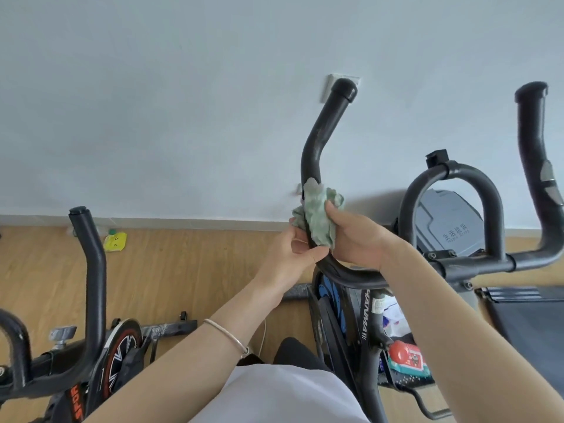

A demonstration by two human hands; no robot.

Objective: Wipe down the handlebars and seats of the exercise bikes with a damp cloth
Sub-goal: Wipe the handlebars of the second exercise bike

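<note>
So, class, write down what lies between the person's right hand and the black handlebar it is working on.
The bunched green cloth: the right hand holds it against the handlebar, as the head view shows.

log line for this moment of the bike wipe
step: handlebar wipe | right hand: grips crumpled green cloth round black curved handlebar | left hand: grips handlebar below cloth

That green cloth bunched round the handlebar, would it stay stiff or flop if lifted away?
Probably floppy: the green cloth crumples in loose folds round the handlebar. Likely light too, as the right hand bunches it with thumb and fingers.
</note>
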